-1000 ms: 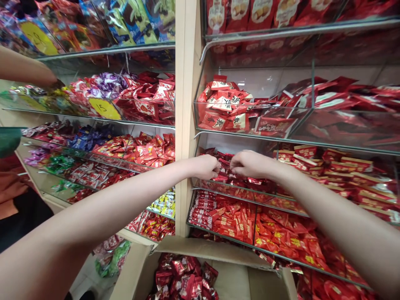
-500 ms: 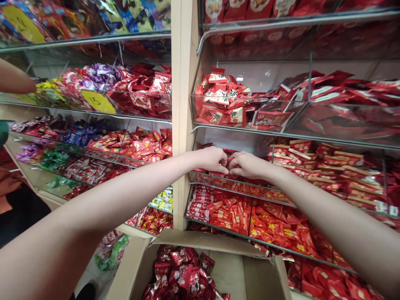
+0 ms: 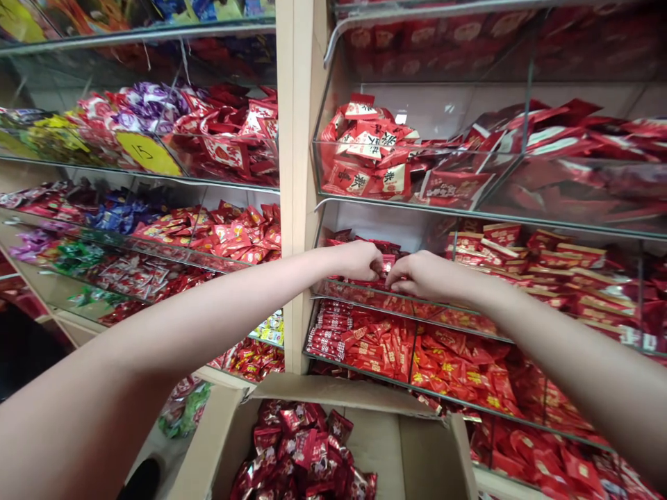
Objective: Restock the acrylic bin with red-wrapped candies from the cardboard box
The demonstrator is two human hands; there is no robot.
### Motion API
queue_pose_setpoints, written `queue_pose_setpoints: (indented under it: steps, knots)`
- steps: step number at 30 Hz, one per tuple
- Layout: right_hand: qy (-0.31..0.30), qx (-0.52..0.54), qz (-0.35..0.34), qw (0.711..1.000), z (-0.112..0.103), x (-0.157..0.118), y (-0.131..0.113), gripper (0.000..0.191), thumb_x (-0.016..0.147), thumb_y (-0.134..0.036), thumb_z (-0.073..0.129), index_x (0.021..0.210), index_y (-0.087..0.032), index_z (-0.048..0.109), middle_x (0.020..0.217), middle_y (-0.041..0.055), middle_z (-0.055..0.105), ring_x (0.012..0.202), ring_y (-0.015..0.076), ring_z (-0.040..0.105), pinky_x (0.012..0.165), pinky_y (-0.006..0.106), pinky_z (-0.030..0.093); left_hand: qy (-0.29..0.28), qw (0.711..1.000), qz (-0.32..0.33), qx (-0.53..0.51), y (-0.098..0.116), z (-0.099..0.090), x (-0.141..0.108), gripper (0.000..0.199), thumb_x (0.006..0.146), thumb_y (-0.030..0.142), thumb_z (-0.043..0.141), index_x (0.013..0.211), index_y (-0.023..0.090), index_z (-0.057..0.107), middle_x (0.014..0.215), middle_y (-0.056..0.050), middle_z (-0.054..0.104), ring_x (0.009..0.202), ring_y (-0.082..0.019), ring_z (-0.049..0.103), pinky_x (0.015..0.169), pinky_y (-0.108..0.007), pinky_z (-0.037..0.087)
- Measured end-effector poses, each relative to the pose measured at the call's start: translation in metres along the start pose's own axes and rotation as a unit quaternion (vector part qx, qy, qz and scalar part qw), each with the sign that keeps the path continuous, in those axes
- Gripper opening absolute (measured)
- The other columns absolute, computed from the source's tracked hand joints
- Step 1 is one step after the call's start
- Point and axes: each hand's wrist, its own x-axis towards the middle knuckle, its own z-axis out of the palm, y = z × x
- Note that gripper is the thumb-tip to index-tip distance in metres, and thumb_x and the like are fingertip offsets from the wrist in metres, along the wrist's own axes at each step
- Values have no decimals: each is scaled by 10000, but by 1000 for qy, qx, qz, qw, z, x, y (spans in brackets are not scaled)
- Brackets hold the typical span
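Observation:
Both hands reach into one shelf bin on the right rack, among dark red wrapped candies (image 3: pixel 388 263). My left hand (image 3: pixel 363 261) has its fingers curled down into the candies; whatever lies beneath the fingertips is hidden. Just right of it, my right hand (image 3: pixel 420 276) bends its fingers down at the bin's clear front panel, the fingertips close to the candies. A narrow gap with red wrappers showing separates the hands. Below them, a cardboard box (image 3: pixel 438 455) stands open with a heap of dark red candies (image 3: pixel 307 448) on its left side.
Gold-edged red packets (image 3: pixel 578 278) fill the bin to the right. A wooden upright (image 3: pixel 296 139) divides the racks. Clear-fronted shelves of candy rise on both sides, one with a yellow price tag (image 3: pixel 149 154). Part of a dark shoe (image 3: pixel 143 479) shows at the lower left.
My hands have moved slightly apart, exposing red wrappers between them. The view has shifted a little, and another person's arm at the left edge has left the picture.

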Motion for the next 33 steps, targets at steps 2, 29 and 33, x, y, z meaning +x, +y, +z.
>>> queue_pose_setpoints:
  steps: [2, 29, 33]
  knots:
    - [-32, -6, -1, 999, 4, 3, 1, 238, 673, -161, 477, 781, -243, 672, 715, -7, 665, 633, 131, 566, 585, 219, 377, 35, 999, 13, 24, -2, 4, 1, 241, 634, 216, 497, 860, 166, 566, 710, -16, 625, 572, -128, 527, 491, -212, 352]
    - [-93, 59, -23, 994, -3, 31, 16, 213, 591, -222, 470, 710, -193, 645, 517, -39, 559, 415, 78, 438, 469, 204, 328, 85, 994, -33, 60, -8, 12, 3, 229, 641, 160, 440, 774, 164, 626, 770, -71, 667, 704, -190, 598, 588, -245, 417]
    - [-89, 82, -33, 992, 0, 26, 18, 205, 601, -214, 458, 694, -183, 638, 501, -41, 543, 431, 77, 439, 480, 197, 333, 90, 996, 25, 1, -9, 9, -5, 223, 701, 225, 465, 875, 169, 592, 799, -34, 656, 696, -145, 580, 593, -207, 409]
